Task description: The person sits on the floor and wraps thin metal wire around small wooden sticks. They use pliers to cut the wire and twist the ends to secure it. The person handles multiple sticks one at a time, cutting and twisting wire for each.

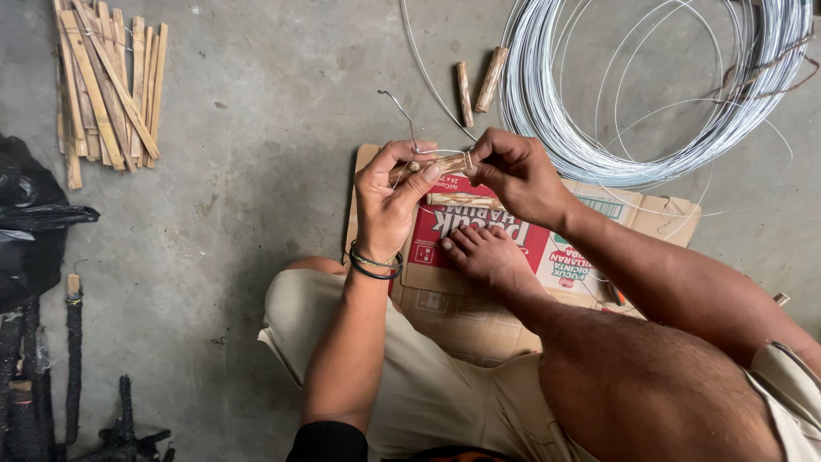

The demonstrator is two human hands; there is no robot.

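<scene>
- Single head camera, looking steeply down from above the seated person's lap, close over both hands.
- It faces the concrete floor [256, 171] ahead; no second view shares it.

Both forearms reach forward from the lap, wrists close together. The left hand [386, 198] is curled, thumb and forefinger pinched, bangles circling the wrist. The right hand [518, 175] bends inward, its fingertips [475, 160] pressed shut just beside the left's fingertips

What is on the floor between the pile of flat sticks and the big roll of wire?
Two short wooden pegs lie there on bare concrete, shown in the head view.
</scene>
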